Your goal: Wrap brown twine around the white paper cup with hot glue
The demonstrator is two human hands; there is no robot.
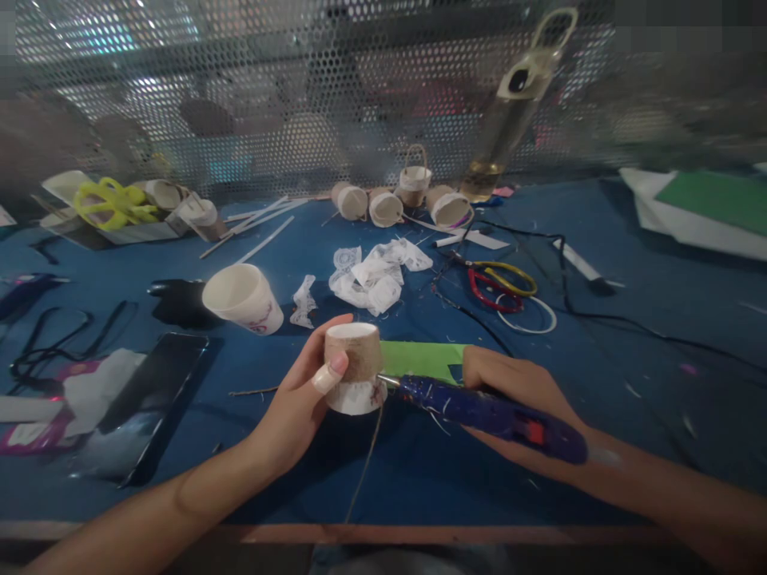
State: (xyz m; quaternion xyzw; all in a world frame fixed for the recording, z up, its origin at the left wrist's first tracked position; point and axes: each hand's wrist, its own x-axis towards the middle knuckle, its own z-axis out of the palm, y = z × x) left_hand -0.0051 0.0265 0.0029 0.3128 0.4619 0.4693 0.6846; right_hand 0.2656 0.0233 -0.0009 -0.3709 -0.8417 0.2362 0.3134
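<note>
My left hand [303, 395] is wrapped round a small paper cup [355, 369] turned upside down; its upper part is wound with brown twine and a loose strand hangs down toward the table edge. My right hand [509, 399] grips a blue hot glue gun [497, 417] lying nearly level, with its metal nozzle touching the cup's side where the twine ends. A green paper sheet [423, 359] lies just behind the nozzle on the blue table cover [419, 471].
A plain white cup [243, 299] lies tipped over at left. White lace scraps [375, 275] sit mid-table. Scissors with red and yellow handles [500, 287] lie right of them. Several twine-wrapped cups [387, 206] stand at the back. A dark phone [149, 399] lies at left.
</note>
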